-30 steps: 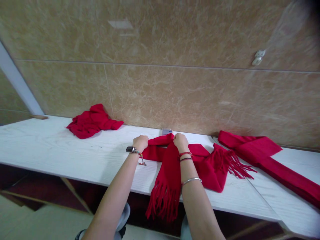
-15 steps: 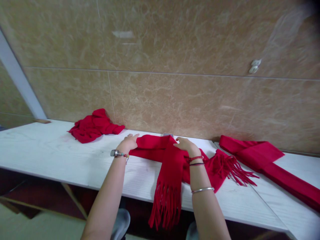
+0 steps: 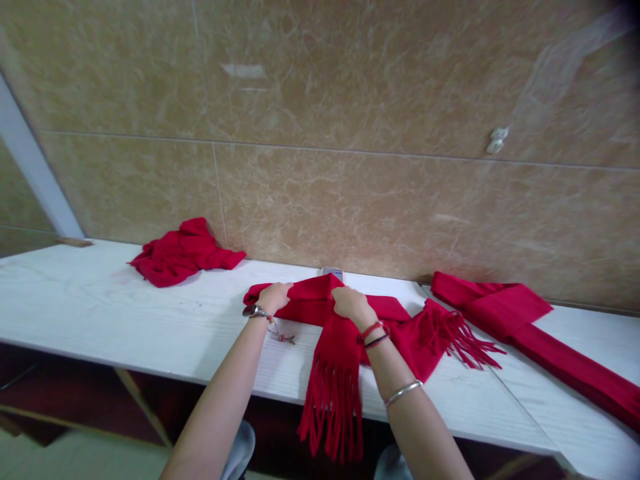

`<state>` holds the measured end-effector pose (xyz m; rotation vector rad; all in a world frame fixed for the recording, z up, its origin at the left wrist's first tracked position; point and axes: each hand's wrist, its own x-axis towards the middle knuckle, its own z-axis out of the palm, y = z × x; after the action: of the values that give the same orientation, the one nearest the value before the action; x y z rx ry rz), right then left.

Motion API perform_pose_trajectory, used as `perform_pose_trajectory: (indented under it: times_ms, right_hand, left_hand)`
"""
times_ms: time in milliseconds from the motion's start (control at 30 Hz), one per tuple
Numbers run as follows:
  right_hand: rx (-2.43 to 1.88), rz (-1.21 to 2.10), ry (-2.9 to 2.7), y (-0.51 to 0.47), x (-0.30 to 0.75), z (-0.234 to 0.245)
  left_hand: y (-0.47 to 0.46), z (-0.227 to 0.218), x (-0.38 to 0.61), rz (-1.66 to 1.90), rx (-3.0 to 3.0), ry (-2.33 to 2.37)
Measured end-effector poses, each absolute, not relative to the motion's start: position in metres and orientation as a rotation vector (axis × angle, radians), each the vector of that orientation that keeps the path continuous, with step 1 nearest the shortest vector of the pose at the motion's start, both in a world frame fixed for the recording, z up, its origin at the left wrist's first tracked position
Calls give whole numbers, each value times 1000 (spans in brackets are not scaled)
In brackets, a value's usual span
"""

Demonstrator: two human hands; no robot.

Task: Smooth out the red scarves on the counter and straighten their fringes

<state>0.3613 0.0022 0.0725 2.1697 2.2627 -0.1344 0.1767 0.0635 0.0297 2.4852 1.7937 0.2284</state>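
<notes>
your left hand (image 3: 277, 297) and right hand (image 3: 350, 303) both sit on the scarf (image 3: 395, 313), which lies at the back of the bench (image 3: 125, 313), close to the wall. each grip is closed on the cloth. the left pinches the folded end at the scarf's left. the right bunches the spot where one tail turns and runs toward you. that tail crosses the front edge, and its fringe (image 3: 333, 413) hangs off the bench. the other fringe (image 3: 460, 333) is spread on the bench, to the right of your right wrist.

as i read it, the work is at that turn in the cloth. hold the two pinches level, so the back edge runs straight between them, and draw them lightly apart to take out slack before you press anything flat. the hanging tail looks heavy enough to drag the fold toward you, so put weight through the right hand rather than lifting it.

a small grey device (image 3: 332, 271) stands just behind the scarf, against the wall; don't push cloth into it. a crumpled scarf (image 3: 183, 253) lies well apart on the left. a long scarf (image 3: 500, 310) lies on the right, near the spread fringe; i cannot tell whether they touch, so don't snag it.
</notes>
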Motion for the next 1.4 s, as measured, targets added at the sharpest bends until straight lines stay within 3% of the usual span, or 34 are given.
perform_pose_trajectory:
  times_ms: [133,267,367,500,567,867,1400]
  right_hand:
    - [2525,29,2354,4,409,89]
    - [3090,631,2446,1,448,107]
    - [3079,960,2536,1,455,107]
    - [2521,222,2429,12,447,90]
    - [2302,14,2415,19,437,82]
    - [1847,-49,2793,33,372,65]
    - [2041,19,2943,40,361,54]
  left_hand:
    - [60,42,171,344,2449,1949]
    - [56,62,170,471,2470,1937]
    - [52,73,170,382,2539,1688]
    - [48,71,177,118,2532,1601]
    - [50,64,183,93,2538,1628]
    - [61,37,195,277,2614,1662]
    - [58,61,184,555,2644,1628]
